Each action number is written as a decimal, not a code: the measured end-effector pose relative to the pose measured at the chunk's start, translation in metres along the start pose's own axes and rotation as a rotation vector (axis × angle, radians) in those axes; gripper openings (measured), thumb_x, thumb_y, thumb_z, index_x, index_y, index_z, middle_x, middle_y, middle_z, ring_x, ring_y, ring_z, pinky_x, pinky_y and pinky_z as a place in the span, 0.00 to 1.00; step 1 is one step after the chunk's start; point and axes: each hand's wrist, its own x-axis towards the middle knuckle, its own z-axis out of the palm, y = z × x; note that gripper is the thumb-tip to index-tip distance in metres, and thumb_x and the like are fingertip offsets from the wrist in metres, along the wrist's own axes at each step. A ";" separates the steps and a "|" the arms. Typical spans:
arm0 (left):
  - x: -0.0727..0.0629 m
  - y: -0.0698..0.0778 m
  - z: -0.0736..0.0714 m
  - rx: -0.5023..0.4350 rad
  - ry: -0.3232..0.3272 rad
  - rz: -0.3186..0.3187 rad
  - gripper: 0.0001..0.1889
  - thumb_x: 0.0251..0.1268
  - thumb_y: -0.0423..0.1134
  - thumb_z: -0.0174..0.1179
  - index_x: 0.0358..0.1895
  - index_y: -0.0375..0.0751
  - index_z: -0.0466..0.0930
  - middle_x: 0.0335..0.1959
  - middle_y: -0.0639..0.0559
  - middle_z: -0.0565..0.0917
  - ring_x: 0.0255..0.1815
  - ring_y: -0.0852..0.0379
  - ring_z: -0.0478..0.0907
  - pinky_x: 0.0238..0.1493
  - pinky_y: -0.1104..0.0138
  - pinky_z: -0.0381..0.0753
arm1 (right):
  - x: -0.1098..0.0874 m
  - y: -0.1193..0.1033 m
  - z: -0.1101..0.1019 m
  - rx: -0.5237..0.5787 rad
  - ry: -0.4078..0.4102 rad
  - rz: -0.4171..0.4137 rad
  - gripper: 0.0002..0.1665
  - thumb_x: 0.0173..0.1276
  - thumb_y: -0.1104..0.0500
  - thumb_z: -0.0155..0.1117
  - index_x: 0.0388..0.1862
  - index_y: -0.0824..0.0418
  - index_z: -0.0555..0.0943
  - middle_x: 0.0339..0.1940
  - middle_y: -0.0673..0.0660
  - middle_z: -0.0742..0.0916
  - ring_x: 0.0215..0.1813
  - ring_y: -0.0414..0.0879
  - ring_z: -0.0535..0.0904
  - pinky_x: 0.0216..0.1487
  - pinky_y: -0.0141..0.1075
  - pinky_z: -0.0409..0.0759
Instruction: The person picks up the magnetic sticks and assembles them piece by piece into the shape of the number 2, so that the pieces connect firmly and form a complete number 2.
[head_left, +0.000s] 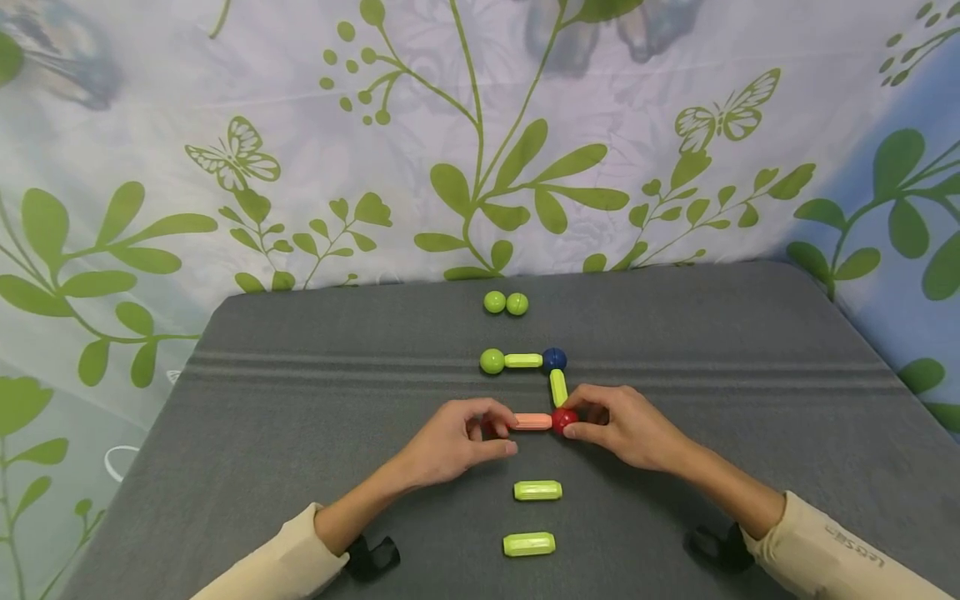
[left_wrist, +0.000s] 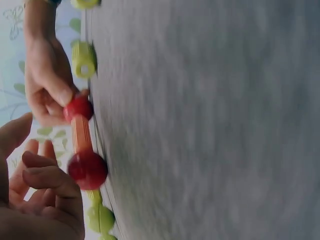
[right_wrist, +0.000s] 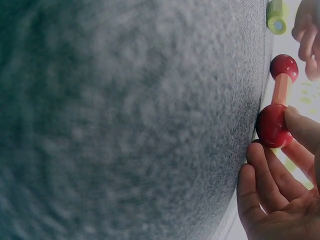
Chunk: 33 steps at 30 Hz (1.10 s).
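Note:
My right hand [head_left: 626,427] pinches a red ball [head_left: 564,422] between thumb and fingers. An orange rod [head_left: 533,422] runs leftward from that ball to a second red ball [left_wrist: 88,171], mostly hidden behind my left fingers in the head view. Beside this second ball is my left hand [head_left: 453,442], fingers loosely bent and thumb apart, gripping nothing. From the pinched ball a yellow-green rod [head_left: 558,388] leads back to a dark blue ball [head_left: 554,360]. Another yellow-green rod [head_left: 522,361] joins the blue ball to a green ball [head_left: 492,361] on its left.
Two green balls [head_left: 494,302] sit side by side near the far edge of the grey table [head_left: 337,333]. Closer to me lie two loose yellow-green rods, one [head_left: 537,490] behind the other [head_left: 528,544]. A leaf-patterned cloth [head_left: 300,150] hangs behind the table.

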 end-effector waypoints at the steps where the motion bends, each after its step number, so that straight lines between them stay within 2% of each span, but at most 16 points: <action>1: -0.001 0.002 0.003 -0.006 -0.027 -0.004 0.13 0.63 0.37 0.69 0.49 0.39 0.83 0.37 0.56 0.82 0.19 0.64 0.67 0.24 0.71 0.68 | 0.000 0.000 0.000 0.002 -0.001 -0.004 0.10 0.66 0.54 0.71 0.45 0.51 0.83 0.33 0.41 0.84 0.30 0.37 0.78 0.31 0.34 0.77; 6: -0.007 0.008 0.019 -0.062 -0.168 -0.040 0.14 0.62 0.37 0.70 0.49 0.39 0.83 0.41 0.52 0.83 0.18 0.66 0.70 0.23 0.73 0.69 | 0.000 -0.001 0.000 0.006 -0.007 -0.009 0.10 0.67 0.53 0.70 0.45 0.52 0.83 0.33 0.42 0.84 0.30 0.38 0.77 0.31 0.33 0.77; 9: -0.011 0.010 0.027 -0.049 -0.202 -0.042 0.13 0.60 0.37 0.71 0.48 0.41 0.83 0.41 0.55 0.83 0.16 0.67 0.70 0.22 0.74 0.69 | 0.000 -0.001 -0.001 0.010 -0.010 -0.005 0.10 0.67 0.53 0.70 0.45 0.52 0.83 0.32 0.42 0.83 0.30 0.38 0.76 0.30 0.33 0.76; 18: -0.009 0.008 0.038 0.055 -0.126 -0.056 0.12 0.57 0.33 0.72 0.44 0.44 0.84 0.37 0.61 0.81 0.18 0.68 0.68 0.22 0.74 0.69 | -0.001 -0.001 -0.001 0.008 -0.014 0.006 0.10 0.67 0.52 0.70 0.46 0.52 0.83 0.33 0.42 0.83 0.30 0.38 0.76 0.31 0.34 0.76; 23: -0.006 0.005 0.041 0.145 -0.133 -0.056 0.12 0.56 0.33 0.73 0.43 0.46 0.85 0.33 0.64 0.79 0.23 0.69 0.70 0.28 0.74 0.71 | -0.002 0.000 -0.002 0.007 -0.011 0.008 0.11 0.67 0.53 0.70 0.46 0.52 0.83 0.33 0.43 0.83 0.31 0.38 0.77 0.32 0.34 0.76; 28: -0.005 0.006 0.040 0.148 -0.146 -0.062 0.11 0.56 0.32 0.72 0.42 0.46 0.85 0.32 0.63 0.80 0.26 0.69 0.72 0.30 0.73 0.71 | -0.002 0.000 -0.002 0.009 -0.012 0.010 0.11 0.67 0.52 0.70 0.46 0.52 0.83 0.33 0.43 0.84 0.31 0.38 0.77 0.32 0.34 0.77; 33: -0.010 0.006 0.033 0.139 -0.118 -0.082 0.10 0.56 0.33 0.72 0.42 0.46 0.85 0.32 0.63 0.79 0.25 0.68 0.71 0.28 0.72 0.70 | -0.001 0.000 -0.002 0.014 -0.018 0.008 0.11 0.67 0.52 0.69 0.46 0.52 0.83 0.34 0.43 0.84 0.31 0.38 0.78 0.32 0.34 0.77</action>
